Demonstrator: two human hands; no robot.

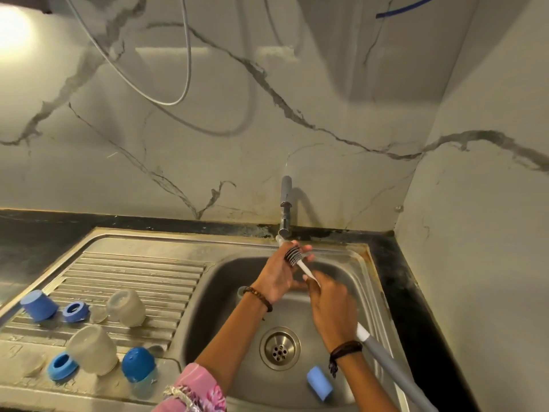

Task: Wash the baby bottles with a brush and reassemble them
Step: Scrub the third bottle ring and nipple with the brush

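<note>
Left fingers [303, 251] cup brush head [293, 256] under tap [285, 209]; right hand [331, 304] grips handle [383, 355].

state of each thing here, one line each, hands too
brush: head under the tap, held by both hands
left hand: wrapped around the brush head
right hand: grips the brush handle
tap: water flow cannot be told
bottles: two, apart from their parts, on the drainboard
rings: two, off the bottles
caps: two, off, on the drainboard
sponge: lying in the sink
</note>
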